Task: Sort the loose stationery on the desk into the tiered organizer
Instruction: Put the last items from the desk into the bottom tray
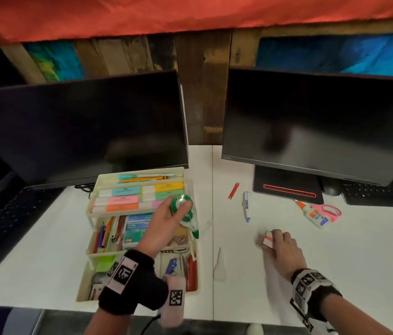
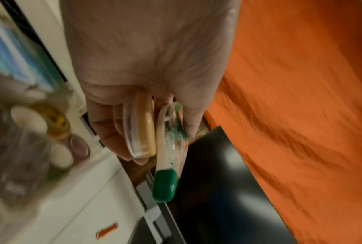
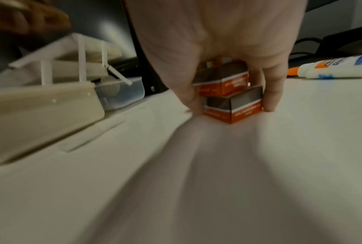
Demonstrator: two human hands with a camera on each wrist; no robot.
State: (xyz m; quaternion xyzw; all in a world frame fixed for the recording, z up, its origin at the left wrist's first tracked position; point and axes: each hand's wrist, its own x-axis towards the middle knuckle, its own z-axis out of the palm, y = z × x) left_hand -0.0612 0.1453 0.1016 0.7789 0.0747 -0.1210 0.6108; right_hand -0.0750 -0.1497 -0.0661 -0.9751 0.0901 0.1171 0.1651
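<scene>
Boxes (image 3: 230, 99) within right grip (image 3: 228, 105)

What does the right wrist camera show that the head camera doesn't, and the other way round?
Only the right wrist view shows two small orange boxes stacked, with the right hand gripping them on the desk. Only the head view shows the left hand holding green tape dispensers over the organizer, plus a pen, red clip and scissors. Both show the glue bottle and organizer.
</scene>
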